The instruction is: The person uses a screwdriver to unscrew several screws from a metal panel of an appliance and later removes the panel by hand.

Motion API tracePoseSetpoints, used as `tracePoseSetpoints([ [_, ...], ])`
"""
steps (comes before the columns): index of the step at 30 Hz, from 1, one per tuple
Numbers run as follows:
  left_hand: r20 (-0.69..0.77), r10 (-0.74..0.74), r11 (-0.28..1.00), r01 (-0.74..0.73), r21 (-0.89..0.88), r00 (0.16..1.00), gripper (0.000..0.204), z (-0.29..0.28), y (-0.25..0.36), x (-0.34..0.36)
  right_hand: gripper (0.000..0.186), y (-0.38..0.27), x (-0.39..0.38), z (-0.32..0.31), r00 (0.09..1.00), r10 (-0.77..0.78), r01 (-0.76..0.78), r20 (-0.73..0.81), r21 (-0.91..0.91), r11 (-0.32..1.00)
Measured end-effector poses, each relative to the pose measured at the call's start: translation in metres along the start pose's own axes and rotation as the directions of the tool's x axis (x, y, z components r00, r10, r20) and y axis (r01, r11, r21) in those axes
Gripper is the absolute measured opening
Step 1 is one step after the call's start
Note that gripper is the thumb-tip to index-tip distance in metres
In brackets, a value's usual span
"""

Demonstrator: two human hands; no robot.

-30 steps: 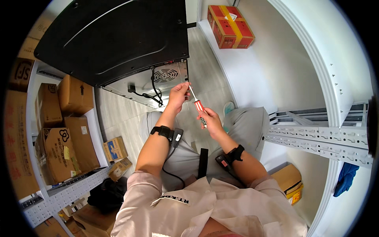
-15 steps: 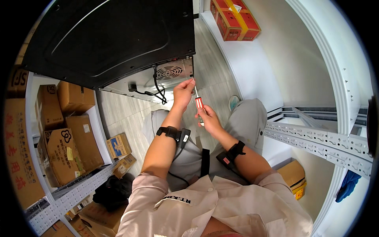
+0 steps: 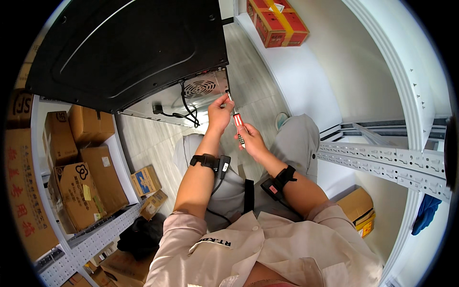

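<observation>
My right hand [image 3: 252,139] is closed round the red, white and dark handle of a screwdriver [image 3: 237,121], whose thin shaft points up and slightly left. The fingers of my left hand [image 3: 220,115] pinch together at the shaft's far end, by the right edge of a metal back panel [image 3: 138,109]. Whether a screw sits between those fingertips is hidden. The panel belongs to a large black-topped appliance [image 3: 143,43] and has a round vent grille [image 3: 200,89]. A black power cord [image 3: 184,103] with its plug hangs against the panel, left of my left hand.
Shelving with cardboard boxes [image 3: 103,174] lines the left side. A red box with yellow tape [image 3: 278,24] rests on a white ledge at the upper right. A perforated metal shelf beam [image 3: 377,160] crosses on the right, above an open carton [image 3: 356,203]. Grey floor lies below my hands.
The whole view has shifted slightly, so the appliance and red box appear farther left. Both hands keep their grips near the panel edge, and the screwdriver leans a little more to the left.
</observation>
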State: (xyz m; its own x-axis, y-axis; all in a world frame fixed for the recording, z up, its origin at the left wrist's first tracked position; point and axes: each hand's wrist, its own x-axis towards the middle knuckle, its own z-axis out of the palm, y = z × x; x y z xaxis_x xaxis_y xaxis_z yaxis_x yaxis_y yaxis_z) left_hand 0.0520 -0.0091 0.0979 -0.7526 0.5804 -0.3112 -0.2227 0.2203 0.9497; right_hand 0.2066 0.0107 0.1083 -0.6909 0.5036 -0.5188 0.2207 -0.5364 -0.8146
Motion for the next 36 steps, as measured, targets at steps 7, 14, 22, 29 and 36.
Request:
tracePoseSetpoints([
  [7, 0.001, -0.006, 1.0, 0.006, -0.014, 1.0, 0.043, -0.002, -0.005, 0.004, 0.032, -0.005, 0.0, 0.001, 1.0, -0.027, 0.026, -0.013, -0.024, 0.999],
  [14, 0.134, -0.084, 0.992, 0.096, -0.085, 0.987, 0.031, -0.002, 0.004, -0.001, 0.034, 0.003, 0.007, -0.001, 0.999, -0.023, 0.022, 0.033, 0.045, 0.999],
  [22, 0.243, -0.133, 0.985, 0.156, -0.078, 0.961, 0.024, -0.01, 0.011, -0.008, 0.03, -0.006, 0.001, 0.0, 0.968, 0.123, -0.215, 0.22, 0.472, 0.855],
  [29, 0.129, -0.1, 0.991, 0.111, -0.08, 0.987, 0.017, -0.005, 0.011, -0.008, 0.057, 0.018, 0.0, 0.007, 0.978, -0.188, 0.185, -0.093, -0.039, 0.982],
  [36, 0.073, -0.071, 0.997, 0.074, -0.03, 0.995, 0.021, -0.006, 0.005, -0.004, 0.049, 0.032, -0.009, 0.014, 0.95, -0.265, 0.227, -0.167, -0.216, 0.95],
])
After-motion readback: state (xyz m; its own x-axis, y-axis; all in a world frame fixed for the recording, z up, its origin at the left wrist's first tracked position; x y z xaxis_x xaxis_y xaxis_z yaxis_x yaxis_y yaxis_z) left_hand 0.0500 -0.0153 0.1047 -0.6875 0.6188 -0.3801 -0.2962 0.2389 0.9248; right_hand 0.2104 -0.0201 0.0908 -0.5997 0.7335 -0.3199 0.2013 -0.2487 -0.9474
